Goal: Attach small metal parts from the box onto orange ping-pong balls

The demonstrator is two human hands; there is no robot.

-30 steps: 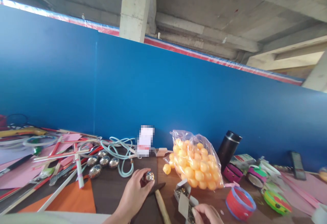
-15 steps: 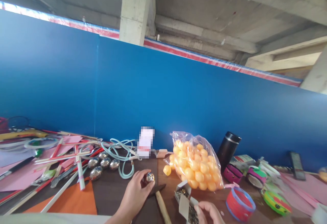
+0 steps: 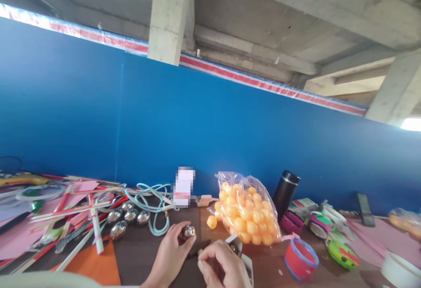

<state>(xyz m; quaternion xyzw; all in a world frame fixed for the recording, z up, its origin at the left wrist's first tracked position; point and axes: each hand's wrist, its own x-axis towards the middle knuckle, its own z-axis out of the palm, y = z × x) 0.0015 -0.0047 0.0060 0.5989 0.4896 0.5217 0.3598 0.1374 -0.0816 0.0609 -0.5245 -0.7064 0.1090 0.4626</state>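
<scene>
My left hand [image 3: 167, 255] is closed around a shiny silver ball [image 3: 189, 231], gripping it between thumb and fingers just above the table. To its right, my right hand [image 3: 225, 265] has its thumb and fingertips pinched together; whatever they hold is too small or hidden to make out. Behind that hand a small open cardboard box [image 3: 248, 262] with little metal pieces is partly covered. The dark head of a hammer [image 3: 196, 249] shows between my hands, its wooden handle mostly hidden by my right hand.
A clear bag of orange balls [image 3: 246, 215] stands behind, one loose orange ball [image 3: 212, 222] beside it. Several silver balls [image 3: 130, 215], a pale blue cord [image 3: 158, 231] and sticks lie left. A black bottle [image 3: 287, 193] and a red tape roll [image 3: 301, 259] are right.
My right hand has come out of the small box and moved left, over the hammer and toward my left hand. The left hand still grips the silver ball. The view has shifted slightly.
</scene>
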